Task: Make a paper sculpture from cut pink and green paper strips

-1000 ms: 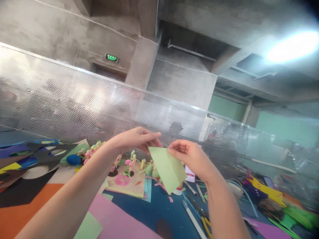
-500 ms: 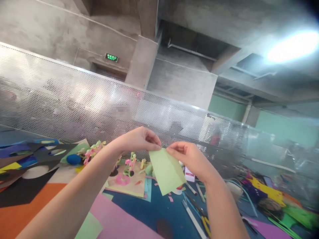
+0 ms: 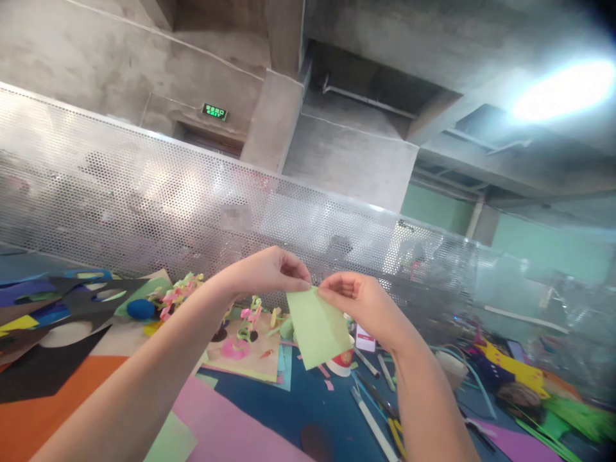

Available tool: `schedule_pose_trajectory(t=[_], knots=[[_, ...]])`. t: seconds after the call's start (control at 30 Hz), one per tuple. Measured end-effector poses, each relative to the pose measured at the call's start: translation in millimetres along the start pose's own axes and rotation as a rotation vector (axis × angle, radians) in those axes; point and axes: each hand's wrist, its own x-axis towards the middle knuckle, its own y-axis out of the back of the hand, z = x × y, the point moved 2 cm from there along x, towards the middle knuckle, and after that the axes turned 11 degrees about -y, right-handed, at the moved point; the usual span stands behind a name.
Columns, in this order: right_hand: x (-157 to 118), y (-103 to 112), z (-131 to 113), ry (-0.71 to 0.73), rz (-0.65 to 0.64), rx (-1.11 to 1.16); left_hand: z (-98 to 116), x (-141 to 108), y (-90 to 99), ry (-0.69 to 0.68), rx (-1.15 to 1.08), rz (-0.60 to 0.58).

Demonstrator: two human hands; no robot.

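Green paper (image 3: 317, 330) hangs pinched by both hands (image 3: 279, 271) (image 3: 359, 295).

Room lies over the blue tabletop (image 3: 283, 401) below the held green sheet (image 3: 317, 330); the perforated screen (image 3: 154, 186) blocks the far side.

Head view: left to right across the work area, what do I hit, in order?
Yellow paper scrap → rounded blue piece → pink ring → pale green paper, held up in front → white item with a red band → purple sheet.
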Motion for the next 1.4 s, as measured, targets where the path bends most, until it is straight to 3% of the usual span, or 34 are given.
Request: schedule_pose_trajectory(t=[0.43,0.87,1.17,1.4], knots=[[0.8,2.5,1.8,-0.028,-0.004,0.017,-3.8,-1.3,0.4,0.018,-0.008,-0.027],[-3.5,3.7,-1.3,-0.051,0.016,0.009,2.7,-1.6,1.2,-0.051,-0.002,0.016],[-2.7,6.2,0.8,-0.026,-0.005,0.069,3.3,-1.5,2.0,0.03,-0.171,0.004],[-2.3,5.9,0.5,-0.021,0.037,0.033,0.6,-0.8,3.4,-0.011,-0.126,-0.018]])
